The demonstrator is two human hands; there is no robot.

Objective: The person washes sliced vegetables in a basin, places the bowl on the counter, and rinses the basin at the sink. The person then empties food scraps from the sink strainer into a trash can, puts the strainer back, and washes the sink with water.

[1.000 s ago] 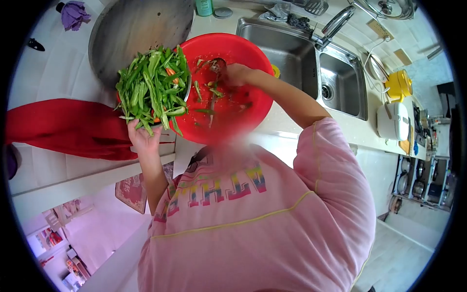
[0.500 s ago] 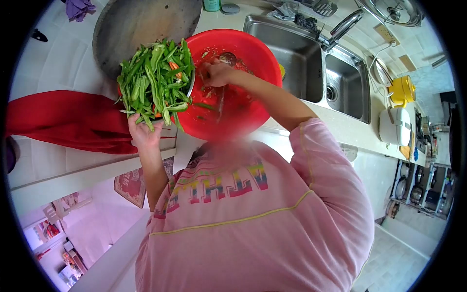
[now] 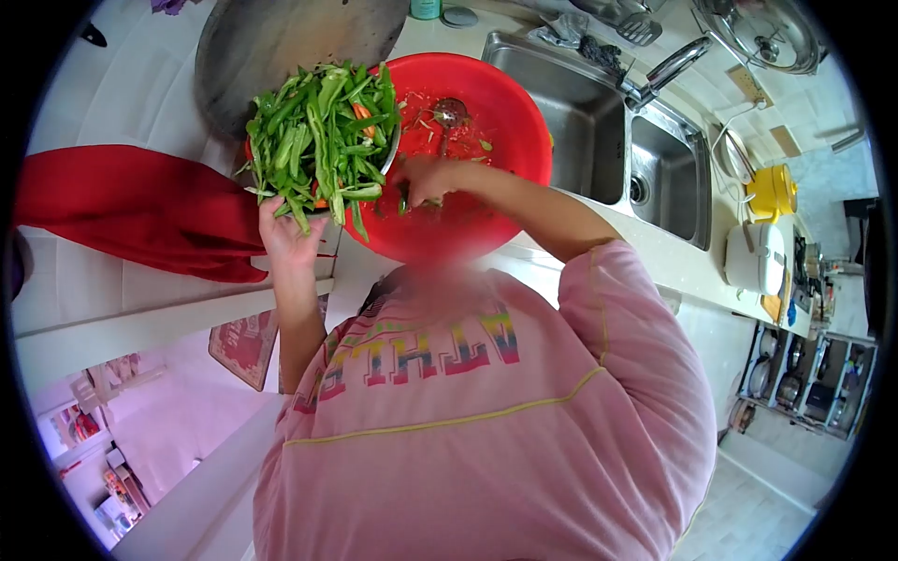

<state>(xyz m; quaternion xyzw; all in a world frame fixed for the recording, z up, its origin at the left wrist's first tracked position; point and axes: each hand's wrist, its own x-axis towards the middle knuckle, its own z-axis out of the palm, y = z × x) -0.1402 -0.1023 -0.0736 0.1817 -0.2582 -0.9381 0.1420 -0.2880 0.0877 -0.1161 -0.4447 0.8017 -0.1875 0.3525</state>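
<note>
A heaped bowl [image 3: 393, 150] of sliced green peppers [image 3: 313, 140], with a few orange-red pieces among them, sits at the left side of a large red basin [image 3: 519, 122]. My left hand [image 3: 295, 238] grips the bowl's near edge, its fingers partly under overhanging strips. Down inside the basin, my right hand [image 3: 428, 182] is closed around some green pepper pieces that show below the fingers. Seeds and small scraps lie on the basin's bottom. A slotted ladle [image 3: 450, 113] rests in there too, its handle running toward my right hand.
Behind the bowl stands a big round wooden board [image 3: 290, 56]. A double steel sink [image 3: 580, 140] with a tap [image 3: 669, 70] lies to the right. Red cloth [image 3: 140, 210] covers part of the left side. Farther right are a yellow pot [image 3: 773, 192] and a white cooker [image 3: 756, 257].
My right hand has moved toward me within the basin and now has pepper pieces in it. The left hand still holds the bowl. The camera view has shifted slightly.
</note>
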